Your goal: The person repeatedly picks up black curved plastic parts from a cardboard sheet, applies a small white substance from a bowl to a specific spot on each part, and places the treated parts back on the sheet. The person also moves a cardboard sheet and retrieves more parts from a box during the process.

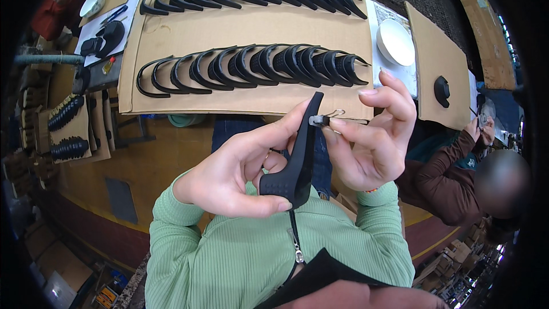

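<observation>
My left hand (220, 180) grips a curved black plastic part (302, 163), thumb along its lower end and fingers behind it. The part stands upright in front of my chest, its narrow tip pointing up and a dotted patch near the bottom. Between thumb and fingers, my right hand (374, 146) pinches a small black binder clip (325, 120) with wire handles. A whitish wad (314, 121) sticks out of the clip's jaws and meets the part's upper edge. The remaining right fingers are raised and bent.
Two rows of similar black curved parts (246, 68) lie on a cardboard sheet (189, 30) ahead. To its right is a white bowl (396, 43). Another person (443, 180) works at the right beside more cardboard (437, 63). Stacked black parts (67, 113) stand at the left.
</observation>
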The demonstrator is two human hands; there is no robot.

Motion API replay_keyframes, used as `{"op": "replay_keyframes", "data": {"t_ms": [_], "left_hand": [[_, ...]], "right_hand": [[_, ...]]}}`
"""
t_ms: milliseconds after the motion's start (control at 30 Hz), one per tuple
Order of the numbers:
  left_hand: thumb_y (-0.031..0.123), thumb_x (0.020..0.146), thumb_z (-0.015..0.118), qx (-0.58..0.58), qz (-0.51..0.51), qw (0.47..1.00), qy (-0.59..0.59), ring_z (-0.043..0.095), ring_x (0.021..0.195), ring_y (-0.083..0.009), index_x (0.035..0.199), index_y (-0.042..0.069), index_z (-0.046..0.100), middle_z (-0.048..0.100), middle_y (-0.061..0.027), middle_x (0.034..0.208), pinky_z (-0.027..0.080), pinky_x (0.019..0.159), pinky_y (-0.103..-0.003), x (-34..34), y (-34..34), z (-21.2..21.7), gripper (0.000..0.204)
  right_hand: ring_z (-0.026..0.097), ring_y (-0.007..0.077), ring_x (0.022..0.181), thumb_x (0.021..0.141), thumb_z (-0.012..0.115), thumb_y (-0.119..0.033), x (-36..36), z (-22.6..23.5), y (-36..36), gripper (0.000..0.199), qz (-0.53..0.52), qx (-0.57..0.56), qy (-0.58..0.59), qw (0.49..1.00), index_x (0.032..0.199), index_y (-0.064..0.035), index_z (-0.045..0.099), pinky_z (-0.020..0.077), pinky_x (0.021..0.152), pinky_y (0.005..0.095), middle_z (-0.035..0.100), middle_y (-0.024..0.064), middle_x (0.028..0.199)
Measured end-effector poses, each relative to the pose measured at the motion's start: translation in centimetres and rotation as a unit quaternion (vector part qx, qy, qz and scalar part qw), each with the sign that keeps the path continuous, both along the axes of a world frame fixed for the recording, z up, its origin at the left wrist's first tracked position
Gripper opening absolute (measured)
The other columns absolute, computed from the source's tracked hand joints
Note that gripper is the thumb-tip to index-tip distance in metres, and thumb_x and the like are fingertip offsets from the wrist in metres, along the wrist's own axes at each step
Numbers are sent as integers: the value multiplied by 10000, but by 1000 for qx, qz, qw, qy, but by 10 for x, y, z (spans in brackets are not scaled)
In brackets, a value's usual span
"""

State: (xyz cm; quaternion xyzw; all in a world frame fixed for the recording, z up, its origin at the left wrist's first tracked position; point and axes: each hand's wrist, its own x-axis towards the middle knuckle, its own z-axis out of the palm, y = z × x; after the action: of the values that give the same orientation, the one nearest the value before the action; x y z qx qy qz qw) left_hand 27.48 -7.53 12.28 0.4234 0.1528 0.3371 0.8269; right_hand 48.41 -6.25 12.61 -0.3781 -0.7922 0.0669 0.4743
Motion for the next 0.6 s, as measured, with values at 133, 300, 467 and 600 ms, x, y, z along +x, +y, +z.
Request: {"op": "replay_keyframes", "data": {"t_ms": [133,300,467,600], "left_hand": [[-103,716,595,1,8,1000,2,472,1007,-96,1470,-17,43,435,-98,1257,417,815,-209,0,-4,-2,938],[-92,712,602,15,-18,999,29,468,1004,-100,1472,-11,66,418,-93,1258,402,838,-215,-3,-2,-4,934],[-82,715,612,0,-14,999,32,450,921,-85,1475,4,91,421,-80,1233,392,789,-192,-4,-5,-6,925],[-87,725,638,27,-13,997,71,463,940,-87,1479,28,111,435,-77,1223,406,815,-196,-10,-3,-8,927]], "right_hand": [[432,376,1176,654,771,-35,0,0,3,184,-5,14,5,1000,791,-80,657,325,1002,507,512,135,1085],[465,369,1136,647,770,-30,0,2,7,196,-19,24,11,999,803,-77,660,346,992,492,523,142,1075],[512,358,1065,628,772,-23,1,-2,13,222,-31,19,43,998,818,-75,669,395,962,446,550,155,1061],[505,341,1088,634,755,4,4,-7,16,213,0,-56,138,989,822,-48,671,372,985,459,539,168,1078]]}}
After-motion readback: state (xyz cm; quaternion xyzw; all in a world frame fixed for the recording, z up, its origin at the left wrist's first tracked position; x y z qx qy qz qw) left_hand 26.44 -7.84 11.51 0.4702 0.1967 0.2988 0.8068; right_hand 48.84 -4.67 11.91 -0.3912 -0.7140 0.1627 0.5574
